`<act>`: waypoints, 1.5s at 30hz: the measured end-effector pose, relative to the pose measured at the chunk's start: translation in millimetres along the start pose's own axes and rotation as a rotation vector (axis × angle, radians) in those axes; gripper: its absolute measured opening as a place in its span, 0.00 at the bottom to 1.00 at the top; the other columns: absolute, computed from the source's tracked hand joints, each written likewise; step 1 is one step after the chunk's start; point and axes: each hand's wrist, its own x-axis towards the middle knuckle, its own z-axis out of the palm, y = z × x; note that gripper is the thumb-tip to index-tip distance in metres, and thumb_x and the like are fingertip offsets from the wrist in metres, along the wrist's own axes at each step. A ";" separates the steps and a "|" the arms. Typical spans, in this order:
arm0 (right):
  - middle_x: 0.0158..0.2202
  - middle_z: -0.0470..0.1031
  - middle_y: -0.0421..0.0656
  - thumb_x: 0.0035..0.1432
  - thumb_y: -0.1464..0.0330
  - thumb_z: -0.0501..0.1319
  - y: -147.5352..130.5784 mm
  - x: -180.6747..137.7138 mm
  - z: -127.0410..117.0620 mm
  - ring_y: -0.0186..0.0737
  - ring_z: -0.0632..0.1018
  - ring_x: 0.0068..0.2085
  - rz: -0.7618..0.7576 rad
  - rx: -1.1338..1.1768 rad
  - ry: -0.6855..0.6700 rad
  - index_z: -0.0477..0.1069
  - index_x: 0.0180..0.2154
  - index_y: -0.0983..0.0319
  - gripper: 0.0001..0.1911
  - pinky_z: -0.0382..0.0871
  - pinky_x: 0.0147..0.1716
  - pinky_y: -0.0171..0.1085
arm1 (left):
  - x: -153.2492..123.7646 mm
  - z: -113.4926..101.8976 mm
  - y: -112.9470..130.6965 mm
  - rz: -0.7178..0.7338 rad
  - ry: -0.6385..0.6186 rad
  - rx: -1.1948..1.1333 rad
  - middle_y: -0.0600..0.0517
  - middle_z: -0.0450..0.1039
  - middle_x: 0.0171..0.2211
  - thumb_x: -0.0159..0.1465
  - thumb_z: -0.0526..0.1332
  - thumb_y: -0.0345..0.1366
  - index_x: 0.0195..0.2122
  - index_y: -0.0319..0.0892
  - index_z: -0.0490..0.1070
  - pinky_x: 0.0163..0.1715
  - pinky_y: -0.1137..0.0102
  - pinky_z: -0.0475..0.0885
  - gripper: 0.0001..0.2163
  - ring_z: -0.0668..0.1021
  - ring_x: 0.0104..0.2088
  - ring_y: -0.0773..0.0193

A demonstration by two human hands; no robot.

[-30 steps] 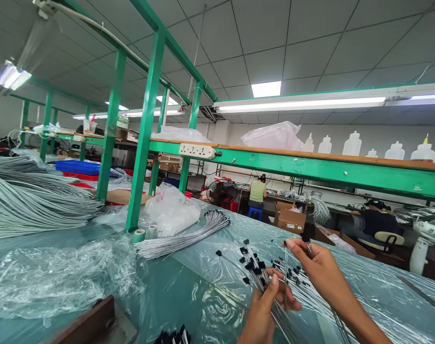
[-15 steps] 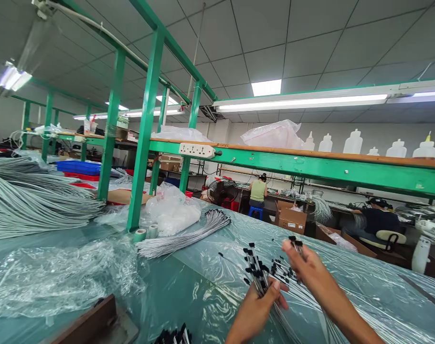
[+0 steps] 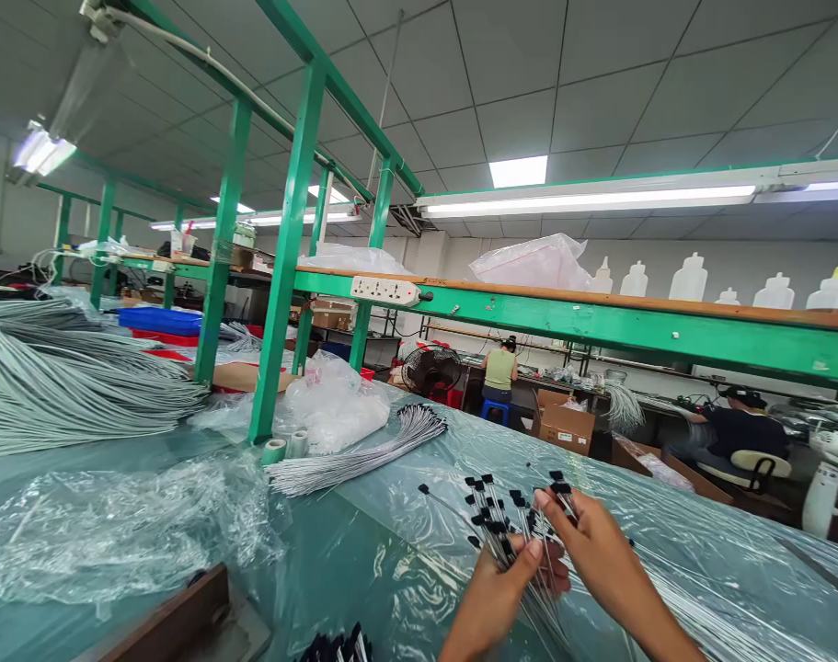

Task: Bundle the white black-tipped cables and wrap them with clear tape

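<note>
My left hand [image 3: 491, 588] is closed around a loose bunch of thin grey cables [image 3: 488, 515] with black connector ends fanning upward. Close beside it on the right, my right hand [image 3: 598, 542] pinches a few more cables [image 3: 561, 485], their black ends sticking out above the thumb and fingers. One cable with a black tip [image 3: 425, 490] pokes out to the left of the bunch. Below the right forearm, more pale cables [image 3: 708, 611] lie along the plastic-covered table [image 3: 384, 552]. The hands partly hide where the two groups of cables meet.
A tied cable bundle [image 3: 363, 457] lies ahead, beside a clear bag [image 3: 336, 405] and a green post [image 3: 281, 276]. Crumpled plastic film [image 3: 129, 524] and a large cable heap [image 3: 66, 377] are at left. A brown metal fixture [image 3: 177, 616] stands in front. Two people sit at far benches.
My right hand has come left and slightly down with its cables, closer to the bunch in my left hand. The left hand stays nearly in place. The view has shifted slightly.
</note>
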 end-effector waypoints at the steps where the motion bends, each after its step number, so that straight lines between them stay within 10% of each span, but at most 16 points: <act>1: 0.15 0.61 0.34 0.51 0.52 0.50 0.4 1.3 -1.3 0.33 0.64 0.18 -0.012 -0.013 0.045 0.62 0.23 0.60 0.19 0.56 0.18 0.32 | 0.6 -0.5 -0.5 -0.003 0.016 -0.018 0.49 0.74 0.25 0.50 0.60 0.47 0.29 0.37 0.72 0.33 0.66 0.69 0.17 0.75 0.27 0.63; 11: 0.17 0.59 0.33 0.50 0.50 0.50 -4.1 -3.4 6.4 0.35 0.66 0.19 0.034 0.193 -0.008 0.63 0.37 0.60 0.22 0.59 0.17 0.32 | 1.6 -0.8 -2.0 0.018 0.040 0.010 0.48 0.75 0.23 0.50 0.60 0.47 0.30 0.35 0.73 0.30 0.67 0.70 0.17 0.75 0.25 0.63; 24: 0.17 0.67 0.39 0.52 0.53 0.50 0.1 -3.1 0.3 0.37 0.69 0.22 -0.030 -0.061 0.105 0.63 0.21 0.61 0.19 0.60 0.22 0.34 | 1.0 -0.5 1.0 -0.003 0.046 -0.028 0.47 0.75 0.24 0.51 0.59 0.48 0.31 0.35 0.73 0.33 0.65 0.69 0.18 0.76 0.27 0.62; 33: 0.11 0.53 0.31 0.49 0.49 0.50 1.7 -2.9 16.7 0.33 0.59 0.11 0.136 0.199 -0.258 0.56 0.24 0.58 0.19 0.54 0.11 0.33 | 1.7 -4.7 -4.4 0.012 -0.060 0.088 0.47 0.75 0.23 0.52 0.58 0.48 0.26 0.36 0.73 0.31 0.65 0.69 0.17 0.76 0.25 0.62; 39: 0.15 0.57 0.35 0.52 0.50 0.47 7.4 6.3 -0.5 0.32 0.62 0.19 0.000 0.078 0.085 0.57 0.17 0.61 0.24 0.55 0.20 0.32 | -1.4 -12.7 1.2 -0.133 -0.116 -0.008 0.45 0.76 0.33 0.48 0.63 0.45 0.40 0.37 0.71 0.42 0.60 0.66 0.21 0.76 0.36 0.58; 45: 0.14 0.55 0.31 0.40 0.51 0.60 5.0 7.3 9.7 0.28 0.59 0.16 0.132 0.340 -0.196 0.62 0.24 0.62 0.20 0.51 0.16 0.29 | -2.4 -14.6 0.1 -0.145 -0.237 -0.079 0.48 0.75 0.33 0.49 0.63 0.40 0.40 0.40 0.72 0.42 0.61 0.65 0.16 0.76 0.34 0.60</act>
